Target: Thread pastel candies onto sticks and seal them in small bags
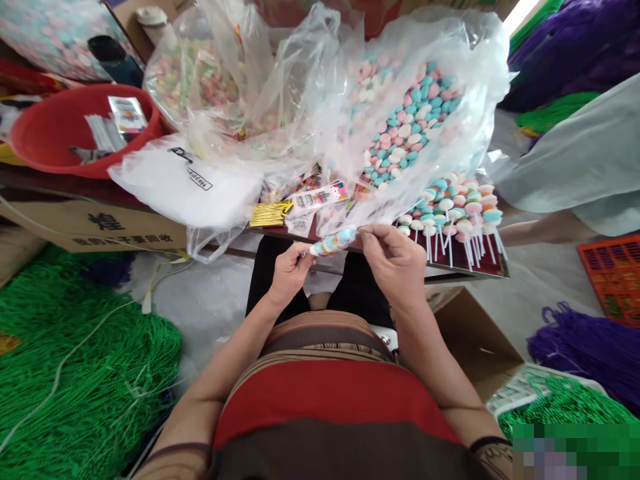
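Between my hands, just past the table's near edge, is a skewer of blue, white and pink candies [334, 243], seemingly in a clear wrapper. My left hand [291, 268] pinches its left end, with the fingers closed. At the other end, the thumb and fingertips of my right hand [396, 259] close on its tip. Right of that hand lies a pile of candy skewers on white sticks [463, 210]. Yellow twist ties [270, 214] and printed clear wrappers [320, 197] are on the table beyond my left hand.
A large clear bag of pastel candies [405, 127] covers the table's back right; a bag of gummy candies [205, 83] stands left of it. A red basin [50, 133] sits far left. Green strings [90, 347] and an open cardboard box [470, 340] flank me. Someone's leg shows at right.
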Demonstrator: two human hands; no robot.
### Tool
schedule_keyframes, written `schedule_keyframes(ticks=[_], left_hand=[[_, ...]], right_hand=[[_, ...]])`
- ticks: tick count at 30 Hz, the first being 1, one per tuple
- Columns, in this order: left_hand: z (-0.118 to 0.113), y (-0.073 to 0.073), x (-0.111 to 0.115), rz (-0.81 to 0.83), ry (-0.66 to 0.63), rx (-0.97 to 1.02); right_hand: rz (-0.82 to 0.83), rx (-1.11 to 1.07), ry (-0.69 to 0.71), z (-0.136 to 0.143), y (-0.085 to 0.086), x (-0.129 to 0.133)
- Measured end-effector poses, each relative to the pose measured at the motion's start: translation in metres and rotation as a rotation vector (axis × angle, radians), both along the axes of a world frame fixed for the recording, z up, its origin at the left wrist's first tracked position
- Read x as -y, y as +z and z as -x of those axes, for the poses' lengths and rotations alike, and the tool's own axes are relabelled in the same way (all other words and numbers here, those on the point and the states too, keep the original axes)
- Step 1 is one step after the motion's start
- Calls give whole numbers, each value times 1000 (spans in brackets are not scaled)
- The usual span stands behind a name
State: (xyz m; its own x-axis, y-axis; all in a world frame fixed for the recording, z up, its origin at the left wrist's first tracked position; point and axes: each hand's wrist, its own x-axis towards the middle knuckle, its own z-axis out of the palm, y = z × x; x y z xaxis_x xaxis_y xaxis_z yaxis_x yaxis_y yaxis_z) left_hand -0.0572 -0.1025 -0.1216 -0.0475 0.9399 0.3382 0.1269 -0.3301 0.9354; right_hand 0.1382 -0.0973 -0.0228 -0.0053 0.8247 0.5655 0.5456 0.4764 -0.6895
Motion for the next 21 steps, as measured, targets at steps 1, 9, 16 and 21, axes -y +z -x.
schedule_keyframes(ticks=[1, 9, 16, 21], left_hand=[[1, 0, -1, -28, 9, -14], [12, 7, -6, -185, 11, -161], [-2, 2, -1, -14, 8, -88], [-18, -3, 6, 175, -110, 237]], right_hand=[[48, -22, 42, -2, 2, -1], [84, 157, 118, -14, 12, -4], [-85, 116, -46, -3, -4, -4], [152, -403, 22, 7, -15, 2]])
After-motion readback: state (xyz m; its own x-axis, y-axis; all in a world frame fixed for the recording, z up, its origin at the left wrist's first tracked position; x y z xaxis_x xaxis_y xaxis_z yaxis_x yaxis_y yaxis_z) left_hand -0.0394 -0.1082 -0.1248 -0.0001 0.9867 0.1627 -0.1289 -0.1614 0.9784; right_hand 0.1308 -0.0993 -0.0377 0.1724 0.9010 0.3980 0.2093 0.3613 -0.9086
